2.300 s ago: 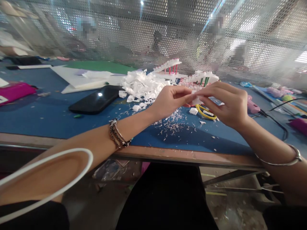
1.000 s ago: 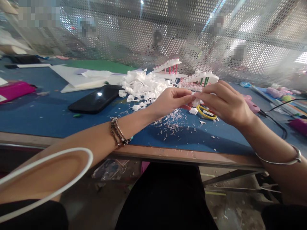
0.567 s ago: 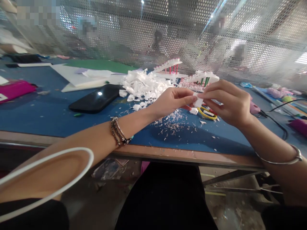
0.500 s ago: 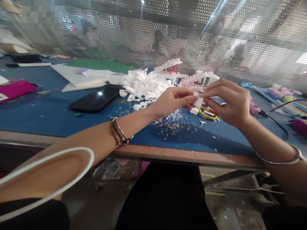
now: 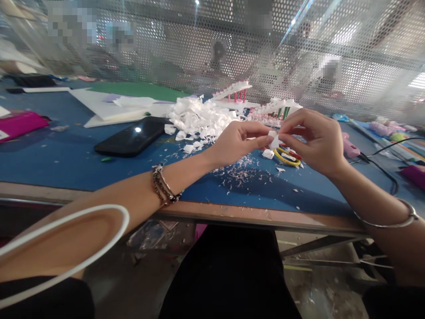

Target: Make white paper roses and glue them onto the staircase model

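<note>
Both my hands meet above the blue table (image 5: pixel 66 164) and pinch one small white paper piece (image 5: pixel 274 141) between them. My left hand (image 5: pixel 237 141) grips it from the left with thumb and fingers closed. My right hand (image 5: pixel 314 137) pinches its right side, fingers curled. Below the hands lie fine white shavings (image 5: pixel 242 170) and yellow-handled scissors (image 5: pixel 286 156). A heap of white paper pieces (image 5: pixel 199 119) sits just behind my left hand.
A black phone (image 5: pixel 133 137) lies left of the heap, with white sheets (image 5: pixel 109 108) and a green sheet (image 5: pixel 139 91) behind. White racks on coloured sticks (image 5: pixel 275 108) stand by the perforated metal screen (image 5: pixel 212 44). A pink glue gun (image 5: pixel 348 146) with black cable lies right.
The white piece has been turned and worked between my fingertips; my right hand shifted slightly up and left. My arms stay where they were.
</note>
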{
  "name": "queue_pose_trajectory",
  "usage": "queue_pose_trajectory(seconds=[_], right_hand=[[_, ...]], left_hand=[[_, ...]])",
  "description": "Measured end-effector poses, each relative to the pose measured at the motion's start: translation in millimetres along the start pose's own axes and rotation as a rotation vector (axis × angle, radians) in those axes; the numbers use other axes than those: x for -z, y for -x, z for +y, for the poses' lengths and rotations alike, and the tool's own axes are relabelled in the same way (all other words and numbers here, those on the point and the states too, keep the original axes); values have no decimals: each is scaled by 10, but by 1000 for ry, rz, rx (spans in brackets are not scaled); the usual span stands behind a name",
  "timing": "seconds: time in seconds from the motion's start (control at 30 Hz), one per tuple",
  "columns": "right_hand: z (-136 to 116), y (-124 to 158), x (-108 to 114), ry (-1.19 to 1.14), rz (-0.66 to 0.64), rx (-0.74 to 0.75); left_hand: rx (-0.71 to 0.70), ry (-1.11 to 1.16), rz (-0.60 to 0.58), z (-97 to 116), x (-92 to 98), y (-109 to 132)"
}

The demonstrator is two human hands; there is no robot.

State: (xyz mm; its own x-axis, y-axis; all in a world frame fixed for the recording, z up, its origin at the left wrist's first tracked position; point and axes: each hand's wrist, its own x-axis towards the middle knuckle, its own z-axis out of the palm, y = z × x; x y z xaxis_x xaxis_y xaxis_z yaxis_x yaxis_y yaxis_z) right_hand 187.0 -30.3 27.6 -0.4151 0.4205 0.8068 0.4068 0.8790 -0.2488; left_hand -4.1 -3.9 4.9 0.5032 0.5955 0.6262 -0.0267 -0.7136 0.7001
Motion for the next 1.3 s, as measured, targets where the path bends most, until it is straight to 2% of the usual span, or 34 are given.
queue_pose_trajectory(seconds=[0.2, 0.27, 0.37, 0.5, 0.6, 0.83, 1.07, 1.17, 1.23, 1.3], right_hand=[[27, -4, -2, 5, 28, -19], [24, -4, -15, -52, 43, -91], [1, -2, -44, -141, -3, -223], [-29, 14, -88, -134, 9, -318], [-38, 19, -103, -115, 45, -305], [-30, -5, -113, -151, 29, -358], [-30, 39, -140, -51, 38, -241], [-18, -50, 24, 23, -63, -238], [72, -130, 275, 136, -145, -265], [270, -164, 622, 379, -190, -318]], left_hand=[[-67, -47, 37, -15, -1, -4], [-109, -79, 66, -26, -1, -12], [-165, -127, 116, -51, -2, -21], [-188, -102, 129, -84, -6, -16], [-176, -79, 112, -94, -7, -5], [-193, -124, 104, -82, 15, -15], [-219, -193, 108, -104, 19, -14], [-259, -266, 119, -104, 28, -8], [-291, -322, 126, -89, 42, -6], [-344, -387, 119, -74, 61, -7]])
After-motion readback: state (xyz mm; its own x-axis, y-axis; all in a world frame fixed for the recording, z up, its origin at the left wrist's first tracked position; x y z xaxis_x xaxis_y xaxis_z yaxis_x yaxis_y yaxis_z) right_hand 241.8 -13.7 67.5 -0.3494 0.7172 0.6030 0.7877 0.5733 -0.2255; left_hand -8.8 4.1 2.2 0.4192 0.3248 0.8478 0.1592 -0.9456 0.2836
